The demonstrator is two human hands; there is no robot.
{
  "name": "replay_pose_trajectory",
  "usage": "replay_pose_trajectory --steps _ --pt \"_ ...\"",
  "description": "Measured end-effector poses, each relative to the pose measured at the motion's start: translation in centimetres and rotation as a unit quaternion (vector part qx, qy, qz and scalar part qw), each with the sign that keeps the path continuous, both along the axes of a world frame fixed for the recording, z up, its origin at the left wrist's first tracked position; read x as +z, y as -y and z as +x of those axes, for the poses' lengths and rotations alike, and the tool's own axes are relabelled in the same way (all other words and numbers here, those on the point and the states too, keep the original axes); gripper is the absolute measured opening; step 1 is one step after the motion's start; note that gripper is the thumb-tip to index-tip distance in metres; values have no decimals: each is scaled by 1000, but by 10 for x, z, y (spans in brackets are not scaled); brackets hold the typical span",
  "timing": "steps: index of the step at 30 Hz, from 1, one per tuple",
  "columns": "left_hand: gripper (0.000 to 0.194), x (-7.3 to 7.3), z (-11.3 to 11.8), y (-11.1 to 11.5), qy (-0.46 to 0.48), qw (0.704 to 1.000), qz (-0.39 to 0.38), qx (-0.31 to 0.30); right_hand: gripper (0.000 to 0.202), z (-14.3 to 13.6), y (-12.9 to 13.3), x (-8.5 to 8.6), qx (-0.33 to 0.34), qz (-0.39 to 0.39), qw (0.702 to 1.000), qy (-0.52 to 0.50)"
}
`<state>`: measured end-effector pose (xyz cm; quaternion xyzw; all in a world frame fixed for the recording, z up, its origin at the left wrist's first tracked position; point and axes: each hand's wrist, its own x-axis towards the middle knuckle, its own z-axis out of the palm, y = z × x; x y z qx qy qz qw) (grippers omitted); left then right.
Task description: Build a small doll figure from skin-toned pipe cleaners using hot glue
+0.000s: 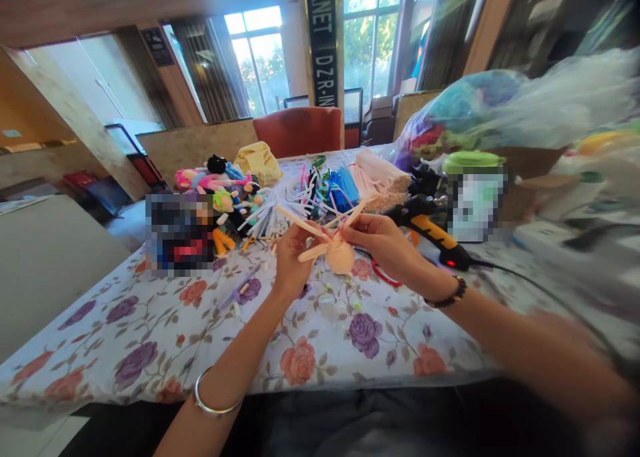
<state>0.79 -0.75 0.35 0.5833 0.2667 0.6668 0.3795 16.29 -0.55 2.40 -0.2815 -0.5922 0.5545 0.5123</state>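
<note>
Both hands meet over the middle of the table around a peach pipe-cleaner figure (340, 257). It has a rounded, fuzzy lower end and several loose strands sticking out at the top and left. My left hand (293, 257) is closed on its left side, pinching near the strands. From the right, the thumb and fingers of my right hand (377, 240) pinch the upper part where the strands cross. Just under the right wrist lie red-handled scissors (385, 274), partly hidden. A black and yellow glue gun (434, 235) rests beyond my right forearm, its red light lit.
Pipe-cleaner dolls (225, 200) stand at the back left. White (277, 207), blue (343, 187) and peach pipe cleaners (377, 177) lie behind my hands. A green-lidded container (474, 163) and filled plastic bags (465, 103) occupy the right. The glue gun's cord (540, 280) trails right across the flowered tablecloth (210, 337).
</note>
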Motion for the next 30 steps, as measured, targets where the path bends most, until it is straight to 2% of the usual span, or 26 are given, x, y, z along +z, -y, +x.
replay_pose_trajectory --steps 6,9,15,22,26,30 --pt "25 3 1 2 -6 999 -28 -36 18 -2 1 -2 11 -3 1000 2" --pt "27 3 3 2 8 999 -37 -35 18 -4 2 -2 16 -10 1000 -6" --pt "23 1 -1 0 -25 999 -28 -18 21 -2 -1 -2 -4 -18 1000 0" --pt "20 -5 -4 -4 -90 993 -45 -54 22 1 -9 -6 28 -56 997 -34" --pt "15 -8 -4 -4 -104 992 -47 -61 27 1 -11 -7 15 -78 995 -62" --pt "14 -9 -2 -1 -125 985 -84 -86 30 4 -14 -10 0 -57 997 -51"
